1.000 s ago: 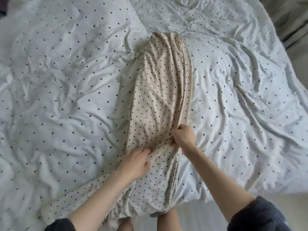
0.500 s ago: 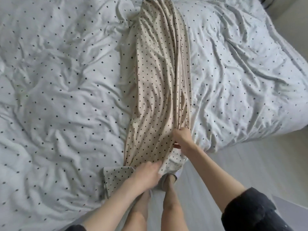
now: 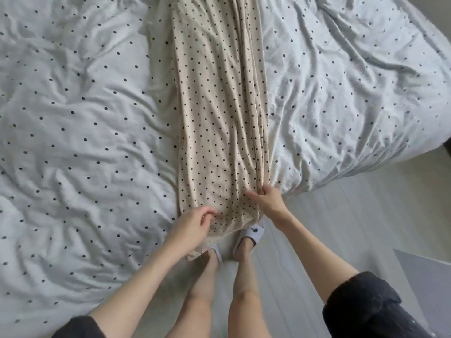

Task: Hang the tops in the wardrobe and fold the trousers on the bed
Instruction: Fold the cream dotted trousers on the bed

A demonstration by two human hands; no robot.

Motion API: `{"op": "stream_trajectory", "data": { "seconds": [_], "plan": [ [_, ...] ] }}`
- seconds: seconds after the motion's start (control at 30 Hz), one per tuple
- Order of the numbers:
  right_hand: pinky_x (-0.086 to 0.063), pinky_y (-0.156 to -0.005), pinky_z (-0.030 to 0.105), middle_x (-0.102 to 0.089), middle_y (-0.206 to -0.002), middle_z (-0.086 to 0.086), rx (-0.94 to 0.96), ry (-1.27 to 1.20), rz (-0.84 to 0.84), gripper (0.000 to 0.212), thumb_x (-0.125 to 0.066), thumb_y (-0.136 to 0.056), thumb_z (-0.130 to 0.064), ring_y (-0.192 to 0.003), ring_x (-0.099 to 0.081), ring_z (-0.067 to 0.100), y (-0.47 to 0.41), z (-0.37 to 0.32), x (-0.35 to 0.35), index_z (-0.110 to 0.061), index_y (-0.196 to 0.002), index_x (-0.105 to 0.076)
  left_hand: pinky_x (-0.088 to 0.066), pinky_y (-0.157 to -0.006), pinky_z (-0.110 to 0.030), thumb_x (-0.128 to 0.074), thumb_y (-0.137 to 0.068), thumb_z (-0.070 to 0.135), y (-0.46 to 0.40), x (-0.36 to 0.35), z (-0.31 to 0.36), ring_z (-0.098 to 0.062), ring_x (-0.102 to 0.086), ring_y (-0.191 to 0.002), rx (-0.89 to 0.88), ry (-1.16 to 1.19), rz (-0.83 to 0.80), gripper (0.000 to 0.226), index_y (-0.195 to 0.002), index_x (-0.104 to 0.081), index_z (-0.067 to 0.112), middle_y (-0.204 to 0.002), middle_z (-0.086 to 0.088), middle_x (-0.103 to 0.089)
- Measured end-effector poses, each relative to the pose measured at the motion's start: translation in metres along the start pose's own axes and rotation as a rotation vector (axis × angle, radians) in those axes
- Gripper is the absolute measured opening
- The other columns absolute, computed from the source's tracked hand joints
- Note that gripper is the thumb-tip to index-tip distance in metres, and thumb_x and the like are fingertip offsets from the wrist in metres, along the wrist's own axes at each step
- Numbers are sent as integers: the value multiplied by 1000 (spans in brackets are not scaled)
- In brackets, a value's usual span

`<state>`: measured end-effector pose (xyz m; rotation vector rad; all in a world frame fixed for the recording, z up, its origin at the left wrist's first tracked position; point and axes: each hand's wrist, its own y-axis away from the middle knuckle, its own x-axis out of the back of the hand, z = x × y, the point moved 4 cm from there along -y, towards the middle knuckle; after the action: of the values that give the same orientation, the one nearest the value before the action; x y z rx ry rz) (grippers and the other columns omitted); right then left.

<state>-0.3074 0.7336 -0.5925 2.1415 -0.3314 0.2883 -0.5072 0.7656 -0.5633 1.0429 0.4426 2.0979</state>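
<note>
Trousers: one beige dotted pair (image 3: 219,113), lengthwise on the bed (image 3: 73,142), near end hanging off the edge.
Right hand (image 3: 267,202): pinching the trousers' right edge.
Left hand (image 3: 194,225): fingers loosely curled at the cloth, grip unclear.
Feet: two, white socks (image 3: 251,234).

trousers (image 3: 219,106) lengthwise on the bed (image 3: 73,142), near end over its edge, feet (image 3: 249,236) below

I've drawn the trousers (image 3: 219,113) toward the bed's edge, their end now hanging over my feet; my left hand (image 3: 192,228) has lifted, fingers loosely curled.
</note>
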Motion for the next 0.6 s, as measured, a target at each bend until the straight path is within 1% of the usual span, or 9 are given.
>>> {"op": "stream_trajectory", "data": {
  "seconds": [0.07, 0.13, 0.2, 0.3, 0.37, 0.4, 0.43, 0.47, 0.6],
  "plan": [
    [-37, -51, 23, -46, -61, -2, 42, 45, 87, 31, -59, -91, -26, -56, -43, 11, 1, 1, 3, -14, -66, -45, -51, -62, -20, -46, -96, 12, -4, 21, -10, -7, -59, -71, 41, 72, 178, 25, -117, -58, 15, -111, 1, -64],
    [-31, -48, 24, -44, -57, -2, 69, 87, 168, 34, -51, -95, -25, -53, -40, 11, 2, 6, 10, -14, -63, -45, -45, -73, -17, -47, -95, 10, -6, 39, -18, -9, -56, -85, 87, 102, 316, 25, -119, -57, 9, -115, -4, -61],
    [-29, -47, 25, -44, -56, -1, 83, 124, 210, 36, -46, -97, -22, -54, -40, 14, 4, 12, 19, -11, -63, -43, -40, -79, -22, -46, -96, 12, -9, 49, -23, -12, -53, -92, 152, 131, 384, 24, -119, -56, 9, -116, -6, -60],
    [-32, -52, 24, -46, -60, -4, 109, 122, 222, 32, -44, -97, -17, -58, -41, 13, 6, 19, 29, -15, -65, -42, -39, -85, -24, -50, -96, 16, -14, 49, -29, -13, -52, -96, 243, 222, 324, 33, -128, -50, 8, -122, -8, -58],
    [-39, -69, 26, -55, -79, -7, 123, 60, 198, 14, -49, -96, -22, -75, -51, 10, 4, 23, 32, -16, -85, -55, -39, -87, -25, -54, -94, 18, -18, 46, -31, -13, -51, -98, 275, 277, 285, 41, -132, -46, 6, -125, -10, -57],
    [-41, -77, 26, -57, -92, -6, 121, 24, 178, 15, -53, -94, -27, -86, -54, 10, 3, 25, 31, -15, -102, -57, -40, -88, -25, -56, -93, 19, -20, 44, -32, -14, -51, -99, 287, 294, 276, 43, -133, -46, 5, -126, -11, -56],
    [-42, -81, 27, -58, -102, -4, 123, -15, 156, 28, -57, -92, -31, -95, -55, 11, 1, 26, 30, -12, -113, -55, -40, -88, -25, -58, -93, 19, -22, 42, -34, -14, -51, -99, 296, 308, 269, 45, -133, -45, 4, -125, -12, -56],
    [-44, -84, 28, -59, -107, -2, 123, -46, 135, 36, -61, -90, -33, -100, -56, 13, -2, 27, 29, -10, -117, -53, -40, -88, -26, -59, -92, 19, -24, 40, -35, -15, -51, -99, 302, 317, 253, 45, -132, -46, 4, -124, -11, -56],
    [-48, -86, 41, -65, -101, 12, 139, -55, 55, 36, -67, -84, -34, -92, -60, 19, -10, 33, 18, -6, -105, -59, -41, -85, -27, -62, -90, 17, -26, 31, -43, -15, -53, -95, 320, 343, 202, 26, -114, -57, 7, -103, 0, -57]
  ]
}}
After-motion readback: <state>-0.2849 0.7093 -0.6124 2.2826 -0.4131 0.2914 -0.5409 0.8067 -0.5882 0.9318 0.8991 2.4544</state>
